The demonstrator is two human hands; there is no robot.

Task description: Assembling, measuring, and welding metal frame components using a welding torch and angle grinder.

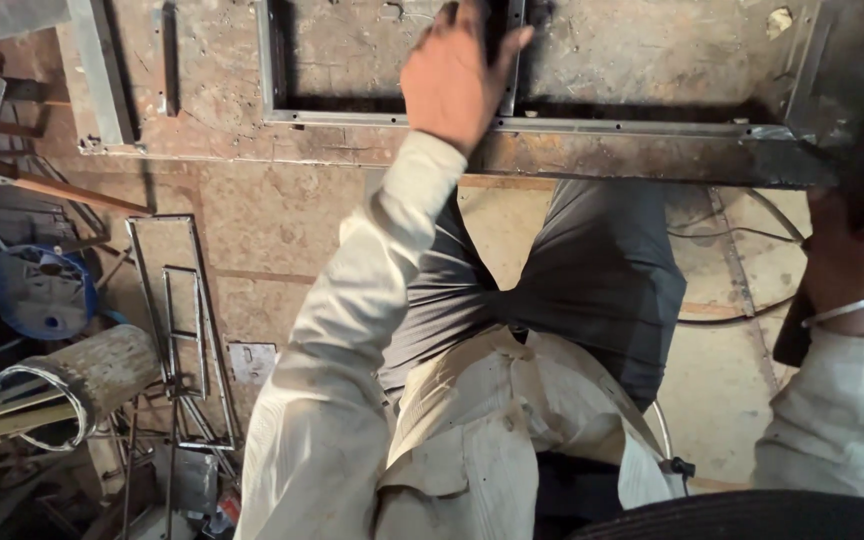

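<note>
Nearest me, at the right end of the rusty steel bench, my right hand is clenched on a dark metal bar. Farther along the bench top, my left hand lies flat, fingers spread, pinning the grey angle-iron frame. Step judged: steadying the frame; next move calls for firm downward pressure.

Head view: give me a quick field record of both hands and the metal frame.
left hand: flat on the metal frame, over its middle bar
right hand: at right edge, grips a dark tool; bangle on wrist
frame: lies on rusty workbench
floor left: wire frames, blue fan
</note>
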